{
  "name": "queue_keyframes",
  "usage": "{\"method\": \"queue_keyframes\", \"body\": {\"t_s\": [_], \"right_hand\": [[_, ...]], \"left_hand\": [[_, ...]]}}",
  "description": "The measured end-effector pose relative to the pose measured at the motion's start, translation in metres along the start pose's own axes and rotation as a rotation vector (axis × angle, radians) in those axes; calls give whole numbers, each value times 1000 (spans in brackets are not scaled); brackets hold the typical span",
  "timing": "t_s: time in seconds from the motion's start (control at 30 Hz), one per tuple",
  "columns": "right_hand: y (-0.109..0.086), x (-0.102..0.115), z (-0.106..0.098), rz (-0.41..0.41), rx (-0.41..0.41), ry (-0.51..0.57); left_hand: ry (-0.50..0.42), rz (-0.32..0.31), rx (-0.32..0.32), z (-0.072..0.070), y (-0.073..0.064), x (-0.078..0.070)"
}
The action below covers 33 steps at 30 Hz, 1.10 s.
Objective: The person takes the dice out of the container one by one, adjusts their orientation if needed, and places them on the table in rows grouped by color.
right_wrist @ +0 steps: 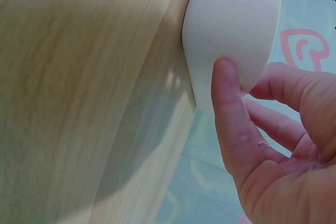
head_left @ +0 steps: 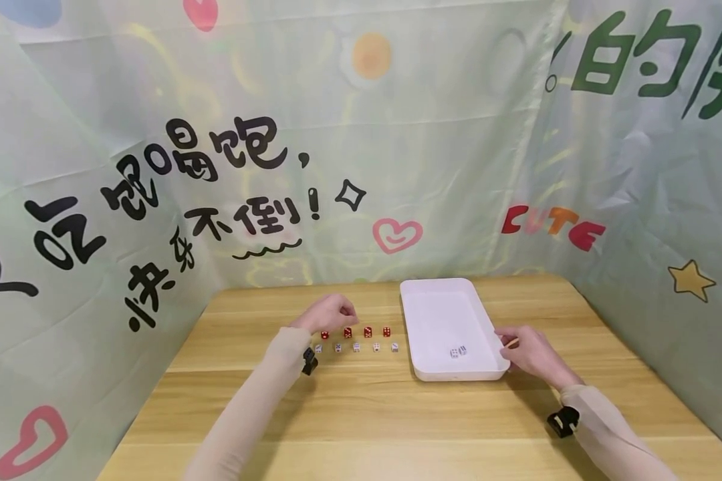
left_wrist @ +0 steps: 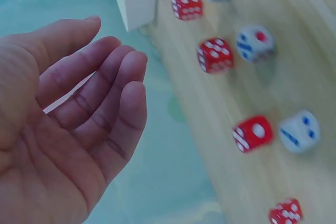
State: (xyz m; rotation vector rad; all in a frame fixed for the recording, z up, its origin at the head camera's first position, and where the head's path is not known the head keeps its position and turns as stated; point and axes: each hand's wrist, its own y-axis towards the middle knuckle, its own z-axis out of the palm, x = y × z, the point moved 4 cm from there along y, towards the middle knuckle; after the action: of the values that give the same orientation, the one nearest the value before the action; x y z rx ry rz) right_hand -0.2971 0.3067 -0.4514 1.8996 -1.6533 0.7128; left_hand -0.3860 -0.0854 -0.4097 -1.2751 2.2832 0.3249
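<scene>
My left hand (head_left: 331,312) hovers just over the left part of a row of red dice (head_left: 368,332). In the left wrist view its fingers (left_wrist: 134,108) are loosely bent and hold nothing, with a red die (left_wrist: 215,55) off to the side. A row of white dice (head_left: 356,347) lies in front of the red row. At the near right corner of a white tray (head_left: 439,314), my right hand (head_left: 532,354) pinches the side. In the right wrist view a finger presses the tray's outer wall (right_wrist: 231,24), the thumb at its rim. White dice (head_left: 454,353) lie inside, near the tray's front.
The wooden table (head_left: 361,414) carries everything. A printed cloth backdrop (head_left: 457,167) rises close behind the tray and along both sides. Black bands (head_left: 563,422) with small devices sit on both wrists.
</scene>
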Motion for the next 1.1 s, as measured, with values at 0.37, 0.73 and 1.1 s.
{"method": "queue_keyframes", "body": {"t_s": [0.37, 0.73, 1.1], "right_hand": [[1, 1, 1, 4, 0, 3], [0, 0, 1, -5, -2, 9], [-1, 0, -1, -10, 1, 12]], "left_hand": [[21, 47, 26, 4, 27, -31], [-160, 37, 40, 23, 54, -49], [-184, 119, 31, 49, 72, -80]]}}
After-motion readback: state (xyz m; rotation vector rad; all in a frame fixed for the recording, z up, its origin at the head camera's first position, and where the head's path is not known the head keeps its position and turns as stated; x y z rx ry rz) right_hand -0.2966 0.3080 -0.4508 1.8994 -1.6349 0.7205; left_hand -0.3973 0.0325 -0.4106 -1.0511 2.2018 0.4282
